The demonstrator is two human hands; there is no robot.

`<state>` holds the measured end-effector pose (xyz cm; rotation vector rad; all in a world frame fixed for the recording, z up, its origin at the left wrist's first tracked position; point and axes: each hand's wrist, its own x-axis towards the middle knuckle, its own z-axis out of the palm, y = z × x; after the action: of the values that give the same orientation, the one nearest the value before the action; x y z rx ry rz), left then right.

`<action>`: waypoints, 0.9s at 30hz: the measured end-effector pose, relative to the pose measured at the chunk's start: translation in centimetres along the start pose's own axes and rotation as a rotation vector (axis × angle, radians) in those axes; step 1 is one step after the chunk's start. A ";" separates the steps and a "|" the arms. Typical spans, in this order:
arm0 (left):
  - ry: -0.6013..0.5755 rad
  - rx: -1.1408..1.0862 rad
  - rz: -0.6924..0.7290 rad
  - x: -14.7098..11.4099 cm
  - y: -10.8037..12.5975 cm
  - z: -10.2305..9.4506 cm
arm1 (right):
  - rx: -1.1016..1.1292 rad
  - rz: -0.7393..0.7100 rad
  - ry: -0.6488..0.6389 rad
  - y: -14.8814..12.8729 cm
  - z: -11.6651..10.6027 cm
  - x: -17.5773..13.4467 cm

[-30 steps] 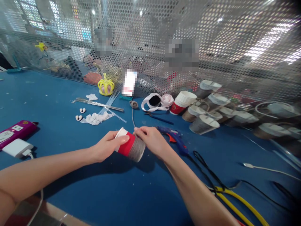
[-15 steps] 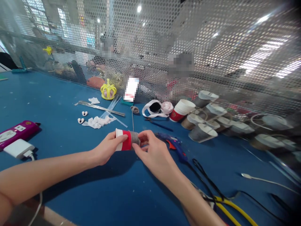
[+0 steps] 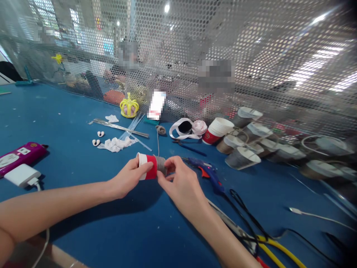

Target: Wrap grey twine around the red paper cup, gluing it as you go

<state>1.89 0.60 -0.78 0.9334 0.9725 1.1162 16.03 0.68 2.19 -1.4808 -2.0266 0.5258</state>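
My left hand (image 3: 129, 176) is wrapped around a red and white paper cup (image 3: 151, 166) lying on its side in the air, its open rim to the left. Grey cord (image 3: 161, 165) is wound around the cup's base end. From there a single strand runs back to a small coil of cord (image 3: 160, 130) on the table. With curled fingers and thumb, my right hand (image 3: 178, 182) grips the cord-wrapped end; its fingertips are partly hidden. Just right of that hand lies a blue glue gun (image 3: 208, 170) with an orange trigger.
Cord-wrapped cups (image 3: 242, 158) and stacked paper cups (image 3: 220, 127) stand at right. Yellow-handled pliers (image 3: 275, 245) and cables lie near my right forearm. Clear sticks (image 3: 134, 126), crumpled white scraps (image 3: 118, 144) and a yellow crown (image 3: 129, 107) sit behind. A purple power strip (image 3: 23, 158) is left.
The view has shifted slightly. Both hands keep their hold on the cup, and my right forearm has moved a little, showing more of the pliers.
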 end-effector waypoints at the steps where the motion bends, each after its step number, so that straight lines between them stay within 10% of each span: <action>1: 0.001 0.013 0.006 0.0 -0.1 0.0 | -0.003 0.001 0.004 0.0 0.0 0.0; 27: -0.037 0.215 0.126 -0.2 -0.3 -0.3 | -0.013 -0.023 0.044 0.2 0.2 0.0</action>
<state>1.63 0.40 -1.15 1.1985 1.0289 1.1100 16.05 0.73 1.85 -1.4620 -2.0146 0.4673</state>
